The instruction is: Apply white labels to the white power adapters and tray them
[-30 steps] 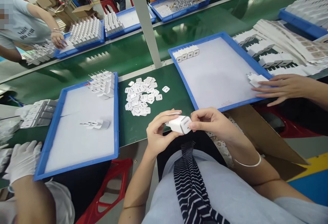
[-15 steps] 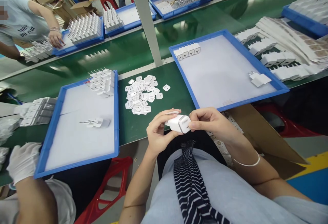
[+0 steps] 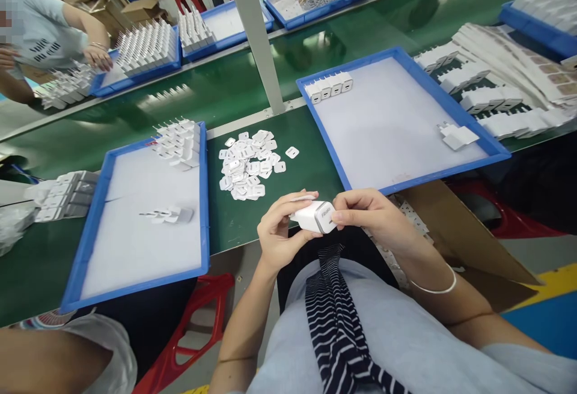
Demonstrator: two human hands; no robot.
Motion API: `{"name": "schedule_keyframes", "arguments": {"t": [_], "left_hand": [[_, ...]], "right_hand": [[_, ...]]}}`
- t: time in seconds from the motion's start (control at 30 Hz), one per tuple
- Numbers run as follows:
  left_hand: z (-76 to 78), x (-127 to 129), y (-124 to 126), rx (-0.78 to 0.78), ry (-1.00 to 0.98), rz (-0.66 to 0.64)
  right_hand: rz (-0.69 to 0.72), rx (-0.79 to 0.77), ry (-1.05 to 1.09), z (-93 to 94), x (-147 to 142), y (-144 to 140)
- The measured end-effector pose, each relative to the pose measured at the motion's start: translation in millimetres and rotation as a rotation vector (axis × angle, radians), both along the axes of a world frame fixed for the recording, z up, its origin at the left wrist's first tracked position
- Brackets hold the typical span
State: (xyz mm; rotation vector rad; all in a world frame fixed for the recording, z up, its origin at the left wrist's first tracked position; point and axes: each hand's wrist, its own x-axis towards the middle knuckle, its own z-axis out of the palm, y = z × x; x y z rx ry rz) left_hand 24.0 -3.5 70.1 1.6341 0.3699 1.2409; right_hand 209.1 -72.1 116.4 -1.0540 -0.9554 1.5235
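— Green belt [image 3: 279, 202] runs from left to right, and two blue trays lie on it: the right tray [image 3: 455, 169] is far-right of the hands, the left tray [image 3: 205, 202] is near-left. Where is the white charger?

— White charger [image 3: 314, 216] is not on the belt. It is in the air over the lap, just near of the belt edge, between both hands.

— How does it lie?

— Its long axis goes left to right, a little tilted. The left hand [image 3: 282, 235] wraps the left end, fingers curled around the body. The right hand [image 3: 367, 214] pinches the right end, where the grey face is, with thumb and fingertips.

— Which hand is nearer to it?

— Both touch it, so equal. The pile of small white plates [image 3: 247, 166] is on the belt, far-left of the charger, nearer to the left hand.
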Motion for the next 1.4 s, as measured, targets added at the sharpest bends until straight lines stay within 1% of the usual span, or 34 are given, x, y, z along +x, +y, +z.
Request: {"name": "schedule_keyframes", "arguments": {"t": [0.37,0.6,0.73,0.87,0.93,1.03,1.1,1.17,1.23,1.27,1.33,1.4], "left_hand": [[1.5,-1,-2,-0.009,0.012,0.014],[-0.4,0,-3,-0.026,0.015,0.037],[-1.6,1,-2,-0.023,0.002,0.036],[-2.3,2,-2,-0.045,0.014,0.063],[-2.9,2,-3,-0.07,0.011,0.067],[-4.7,3,-5,-0.117,-0.045,0.05],[-5.5,4,-7,-0.166,-0.089,0.011],[-4.6,4,-8,-0.198,-0.1,-0.038],[-2.2,3,-10,-0.156,-0.053,-0.062],[-0.8,1,-10,-0.114,-0.013,-0.062],[0.8,-3,-11,-0.043,0.061,-0.041],[0.0,-7,-11,-0.035,0.108,-0.011]], "right_hand": [[-0.053,-0.032,-0.052,3.5,-6,-1],[-0.122,-0.002,-0.08,6.8,-12,-5],[-0.129,-0.003,-0.126,10.6,-12,-5],[-0.133,0.002,-0.165,11.6,-12,-3],[-0.107,0.0,-0.185,8.3,-11,-1],[-0.065,-0.017,-0.179,-1.9,-12,2],[-0.023,-0.021,-0.129,-9.6,-14,3],[0.058,-0.006,-0.061,-16.0,-15,5],[0.116,0.007,-0.002,-20.6,-17,5],[0.115,0.008,0.007,-22.5,-18,4],[0.048,0.012,-0.037,-26.2,-21,2],[-0.02,0.022,-0.132,-31.1,-22,0]]}}
